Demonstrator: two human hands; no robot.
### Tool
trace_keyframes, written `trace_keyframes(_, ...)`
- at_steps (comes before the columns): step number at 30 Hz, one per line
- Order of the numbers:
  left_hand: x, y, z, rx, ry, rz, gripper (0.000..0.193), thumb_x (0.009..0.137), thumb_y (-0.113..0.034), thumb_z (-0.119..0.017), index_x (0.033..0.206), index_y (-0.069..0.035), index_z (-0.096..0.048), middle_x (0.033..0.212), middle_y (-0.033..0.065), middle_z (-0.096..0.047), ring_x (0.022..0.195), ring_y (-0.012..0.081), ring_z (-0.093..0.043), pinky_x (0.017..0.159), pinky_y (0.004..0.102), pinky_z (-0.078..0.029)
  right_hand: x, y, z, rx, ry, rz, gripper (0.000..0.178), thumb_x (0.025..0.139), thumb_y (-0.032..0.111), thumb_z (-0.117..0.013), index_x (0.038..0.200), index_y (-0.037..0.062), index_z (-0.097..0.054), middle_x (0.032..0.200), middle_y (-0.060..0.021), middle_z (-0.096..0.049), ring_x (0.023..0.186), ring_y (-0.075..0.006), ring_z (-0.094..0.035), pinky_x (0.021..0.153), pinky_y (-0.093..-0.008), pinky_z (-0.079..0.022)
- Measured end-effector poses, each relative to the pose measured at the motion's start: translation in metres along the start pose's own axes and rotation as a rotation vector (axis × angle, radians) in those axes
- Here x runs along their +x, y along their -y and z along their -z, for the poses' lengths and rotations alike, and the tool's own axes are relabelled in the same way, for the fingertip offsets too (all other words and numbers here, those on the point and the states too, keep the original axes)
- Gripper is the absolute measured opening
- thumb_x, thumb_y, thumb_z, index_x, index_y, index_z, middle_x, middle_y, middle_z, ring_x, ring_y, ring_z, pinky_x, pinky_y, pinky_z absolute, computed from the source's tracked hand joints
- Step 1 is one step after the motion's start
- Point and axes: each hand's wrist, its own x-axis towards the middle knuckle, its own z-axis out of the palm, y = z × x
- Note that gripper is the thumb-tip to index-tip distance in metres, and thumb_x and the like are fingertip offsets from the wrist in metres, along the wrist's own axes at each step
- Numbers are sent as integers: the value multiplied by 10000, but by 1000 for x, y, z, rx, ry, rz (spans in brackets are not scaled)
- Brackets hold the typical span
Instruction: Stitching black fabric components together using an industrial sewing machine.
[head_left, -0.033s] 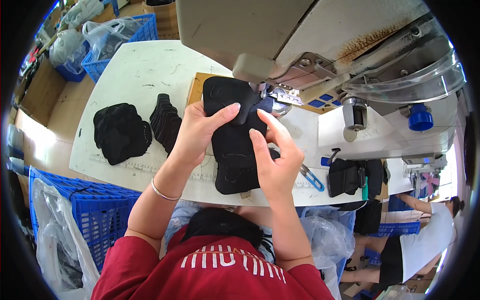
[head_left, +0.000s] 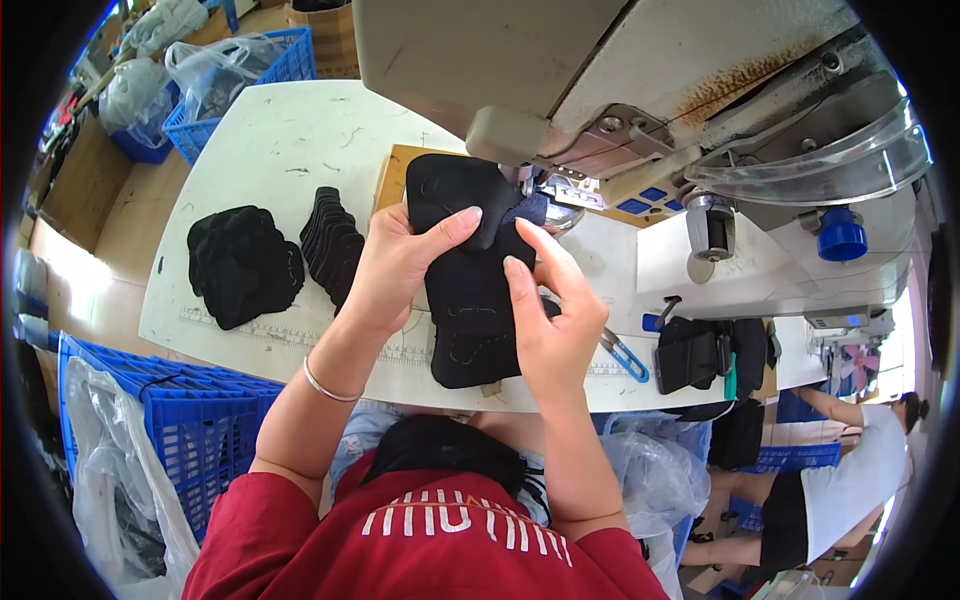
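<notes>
Under the head of a sewing machine [head_left: 510, 135], a black fabric piece [head_left: 470, 300] with rounded corners and pale stitch lines lies partly folded. My left hand [head_left: 400, 250] grips it from the left, thumb on top and the other fingers hidden beneath. From the right, my right hand [head_left: 555, 300] holds its edge between thumb and index finger, the fingertip close to a small dark blue fabric patch [head_left: 530, 208] by the needle area. To the left are a pile of black fabric pieces [head_left: 245, 265] and a fanned row of narrower black pieces [head_left: 330, 245].
Blue-handled snips [head_left: 628, 360] and black pieces [head_left: 688, 360] lie right on the white table [head_left: 250, 130]. A blue crate [head_left: 190, 430] stands at the near left, a plastic bag [head_left: 650, 470] at the near right. Another person [head_left: 850, 480] is at the far right.
My right thumb has shifted very slightly to the right along the fabric edge. Nothing else visibly differs.
</notes>
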Motion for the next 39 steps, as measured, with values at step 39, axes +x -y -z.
trace_keyframes(39, -36, 33, -49, -119, -147, -114, 196, 876, -142, -664, 982, 23, -661, 858, 57, -681, 704, 101, -653, 563, 215, -543, 28, -16, 34, 79, 63, -37, 173, 880, 77, -618, 1021, 7, -691, 898, -65, -692, 833, -110, -620, 752, -247, -473)
